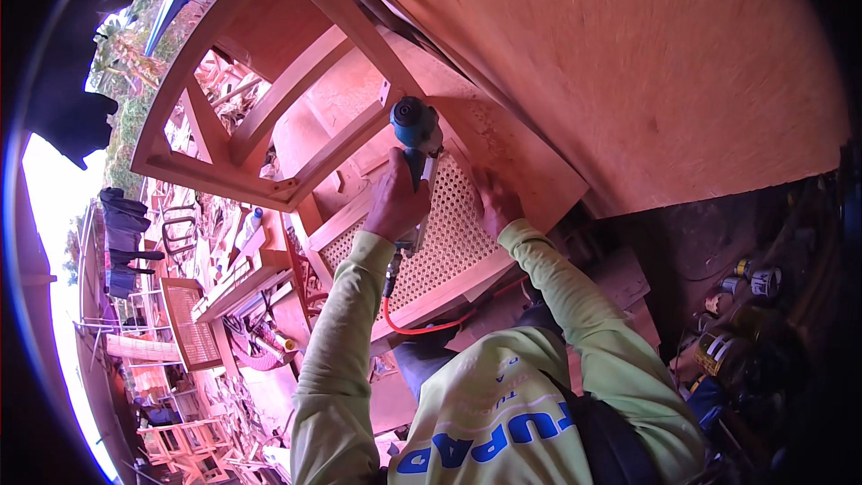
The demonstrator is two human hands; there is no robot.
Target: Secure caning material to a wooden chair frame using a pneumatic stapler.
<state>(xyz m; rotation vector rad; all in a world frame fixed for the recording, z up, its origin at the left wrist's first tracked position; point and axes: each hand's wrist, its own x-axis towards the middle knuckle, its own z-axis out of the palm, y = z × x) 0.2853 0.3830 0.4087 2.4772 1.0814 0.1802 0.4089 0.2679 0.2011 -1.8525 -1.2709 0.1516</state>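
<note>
My left hand point(395, 202) grips the handle of a teal pneumatic staple gun point(416, 126), whose nose rests on the upper edge of a woven cane panel point(444, 242) set in a wooden frame point(341, 226). An orange air hose point(422, 328) loops down from the gun's handle. My right hand point(496, 202) lies flat on the cane near the panel's upper right corner, just beside the gun. Both forearms wear pale yellow-green sleeves.
A bare wooden chair frame point(269, 90) stands behind the panel. A large plywood sheet point(628, 63) fills the upper right. Several metal cans point(750, 283) sit at the right. Another cane panel point(190, 323) and stacked wooden furniture parts lie at the left.
</note>
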